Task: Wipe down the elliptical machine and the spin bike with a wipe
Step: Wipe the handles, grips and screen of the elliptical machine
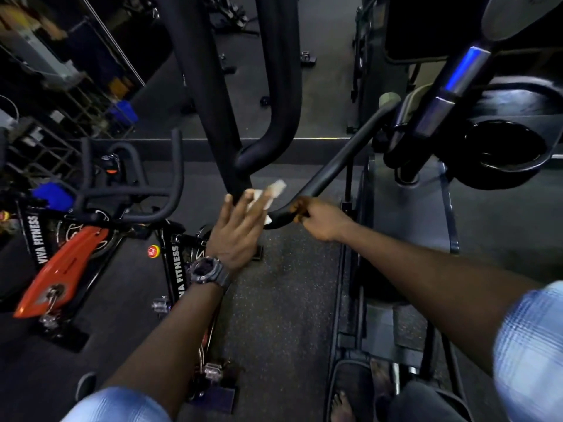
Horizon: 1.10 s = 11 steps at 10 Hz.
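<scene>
Wipe (268, 194) under flat left hand (239, 228); right hand (316, 219) grip around elliptical handlebar (341, 159); speckled floor (283, 284)

Wipe (268, 196): mostly hidden behind left hand (236, 229) fingers. Elliptical machine (426, 123): console cut off at top and right edges. Spin bike (100, 226): left part out of frame. Sleeves blurred at bottom.

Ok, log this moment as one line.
left hand: fingers straight, pressing wipe on elliptical handlebar | right hand: gripping handlebar | spin bike: untouched
</scene>
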{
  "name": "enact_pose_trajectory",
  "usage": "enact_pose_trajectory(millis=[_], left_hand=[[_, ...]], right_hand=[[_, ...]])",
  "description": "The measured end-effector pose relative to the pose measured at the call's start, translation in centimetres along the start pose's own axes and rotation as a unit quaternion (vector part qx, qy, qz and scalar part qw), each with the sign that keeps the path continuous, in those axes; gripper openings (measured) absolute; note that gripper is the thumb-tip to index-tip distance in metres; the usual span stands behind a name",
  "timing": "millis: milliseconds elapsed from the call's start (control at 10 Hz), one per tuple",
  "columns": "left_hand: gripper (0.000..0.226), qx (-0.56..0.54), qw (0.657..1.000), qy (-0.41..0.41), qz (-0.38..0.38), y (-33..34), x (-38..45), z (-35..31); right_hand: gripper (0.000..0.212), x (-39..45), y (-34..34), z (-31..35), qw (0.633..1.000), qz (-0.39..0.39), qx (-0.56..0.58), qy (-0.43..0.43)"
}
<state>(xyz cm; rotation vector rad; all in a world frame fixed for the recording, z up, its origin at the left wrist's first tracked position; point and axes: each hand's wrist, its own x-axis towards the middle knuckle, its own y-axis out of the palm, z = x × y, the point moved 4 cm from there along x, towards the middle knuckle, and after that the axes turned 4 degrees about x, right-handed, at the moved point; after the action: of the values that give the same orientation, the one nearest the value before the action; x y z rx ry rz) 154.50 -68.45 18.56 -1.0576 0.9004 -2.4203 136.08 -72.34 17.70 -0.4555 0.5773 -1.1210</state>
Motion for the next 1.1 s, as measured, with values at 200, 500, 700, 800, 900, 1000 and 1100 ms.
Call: enact_pose_trajectory(millis=[200, 500, 700, 800, 900, 1000, 1100], left_hand=[[0.036, 0.058, 0.986, 0.034, 0.155, 0.9, 4.4, -4.7], [0.032, 0.071, 0.902, -0.043, 0.423, 2.4, 7.4, -4.8], [0.027, -0.104, 0.889, -0.286, 0.341, 7.3, 12.3, -8.4], [0.032, -0.183, 0.879, -0.29, 0.33, 9.4, 17.8, -9.5], [0.038, -0.296, 0.876, -0.239, 0.298, 13.3, 23.3, -10.0], [0.042, -0.397, 0.837, -0.229, 0.298, 15.6, 25.5, -9.3], [0.061, -0.421, 0.813, -0.265, 0.303, 14.2, 22.7, -8.6]], right_hand=[[0.027, -0.5, -0.5, -0.2, 0.998, 0.012, -0.065, -0.012], [0.025, -1.0, -3.4, -3.6, 0.999, -0.021, -0.014, 0.033], [0.022, -0.4, -5.4, -7.7, 0.99, -0.101, 0.063, 0.075], [0.021, 0.6, -6.7, -10.5, 0.976, -0.173, 0.1, 0.084], [0.032, 1.9, -7.9, -12.3, 0.967, -0.213, 0.112, 0.086], [0.079, 4.5, -9.4, -11.8, 0.95, -0.273, 0.138, 0.061], [0.05, 8.3, -10.9, -11.6, 0.902, -0.419, 0.105, -0.031]])
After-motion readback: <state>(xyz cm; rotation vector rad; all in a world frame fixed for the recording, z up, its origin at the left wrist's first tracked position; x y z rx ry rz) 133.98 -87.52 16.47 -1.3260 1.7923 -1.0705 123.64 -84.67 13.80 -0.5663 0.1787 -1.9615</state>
